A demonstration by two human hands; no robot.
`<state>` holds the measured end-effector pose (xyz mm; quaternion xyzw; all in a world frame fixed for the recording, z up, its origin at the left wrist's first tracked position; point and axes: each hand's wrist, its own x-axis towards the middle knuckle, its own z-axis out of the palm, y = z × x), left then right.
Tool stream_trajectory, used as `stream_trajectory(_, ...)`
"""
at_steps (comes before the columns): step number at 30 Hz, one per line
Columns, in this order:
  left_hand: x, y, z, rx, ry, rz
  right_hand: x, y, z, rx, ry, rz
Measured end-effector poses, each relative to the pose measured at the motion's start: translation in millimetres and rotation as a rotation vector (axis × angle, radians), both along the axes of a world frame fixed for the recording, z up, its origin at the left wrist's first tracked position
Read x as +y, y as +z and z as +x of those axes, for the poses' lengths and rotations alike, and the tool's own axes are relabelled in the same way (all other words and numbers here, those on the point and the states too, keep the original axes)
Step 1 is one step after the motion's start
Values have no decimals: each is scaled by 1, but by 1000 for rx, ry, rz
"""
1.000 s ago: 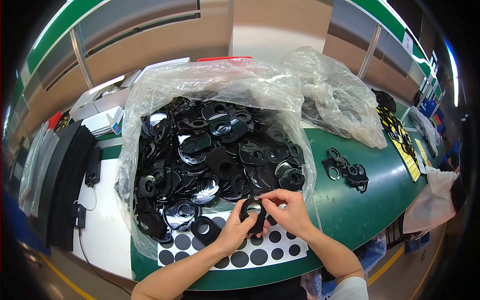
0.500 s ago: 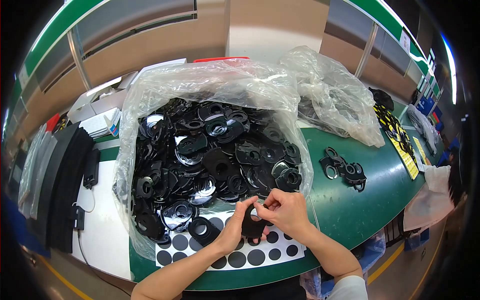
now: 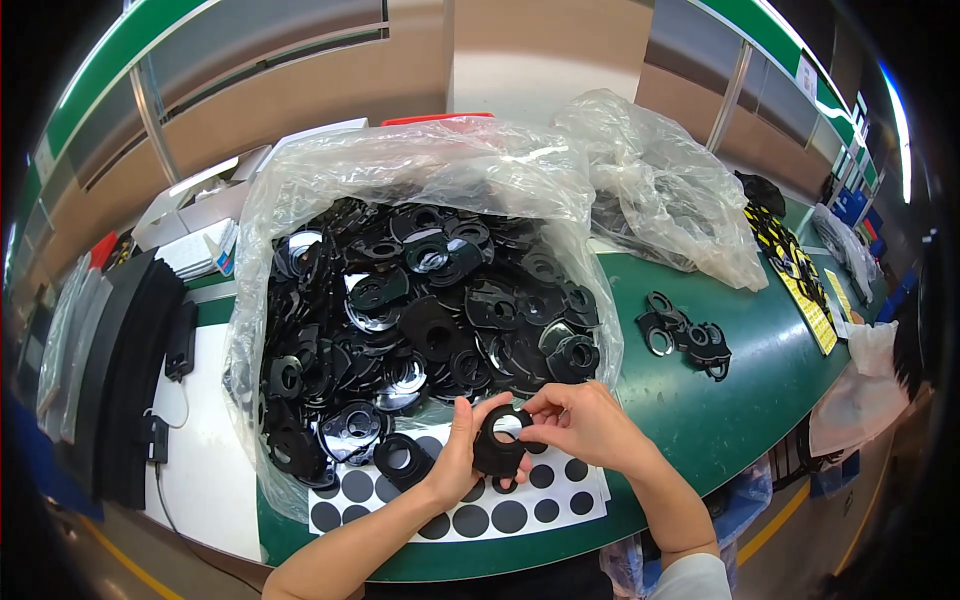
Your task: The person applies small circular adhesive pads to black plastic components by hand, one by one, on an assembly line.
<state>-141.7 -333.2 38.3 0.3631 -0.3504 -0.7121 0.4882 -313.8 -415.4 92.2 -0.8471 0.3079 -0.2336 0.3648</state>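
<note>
My left hand [image 3: 462, 452] is closed round a black plastic part with a round hole [image 3: 497, 460], holding it tilted above a white sheet. The thumb and index finger of my right hand [image 3: 588, 428] pinch the upper right rim of that part, beside the hole. Whether a thin piece sits between those fingertips is too small to tell. Under my hands lies the white sheet with dark round dots [image 3: 471, 520]. Another black holed part [image 3: 402, 459] rests on the sheet, left of my left hand.
Beyond the sheet, an open clear plastic bag [image 3: 262, 270] is heaped with similar glossy black parts [image 3: 436, 328]. A crumpled bag [image 3: 665, 190] lies behind it. Several black parts [image 3: 700, 345] sit on the green table [image 3: 725, 415] at right. Dark foam sheets [image 3: 115, 370] stand at far left.
The black part has turned so its hole shows more fully. My right fingers have shifted slightly down along its rim. The view has moved a little.
</note>
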Motion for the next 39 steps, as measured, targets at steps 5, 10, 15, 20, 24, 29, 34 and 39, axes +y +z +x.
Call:
stream_trajectory(5,1,4,0,-42,-6,-7,5,-7,7,22,-86,-105)
stream_trajectory(10,0,6,-1,-32,-11,10,4,-15,14,11,-127,-236)
stream_trajectory(15,0,3,2,16,31,38,-1,-11,12,-102,-121,107)
stream_trajectory(20,3,8,3,-6,92,43,-7,-11,7,-208,-54,477)
stream_trajectory(24,8,24,0,51,56,34,-8,-13,9,-310,-24,304)
stream_trajectory(29,18,78,50,-745,54,-313,-54,4,-29,-331,-528,-167)
stream_trajectory(34,38,92,70,-1529,-42,-450,-73,4,-86,263,-956,-815)
stream_trajectory(39,45,75,67,-1871,-187,-493,-49,8,-38,97,-600,-685)
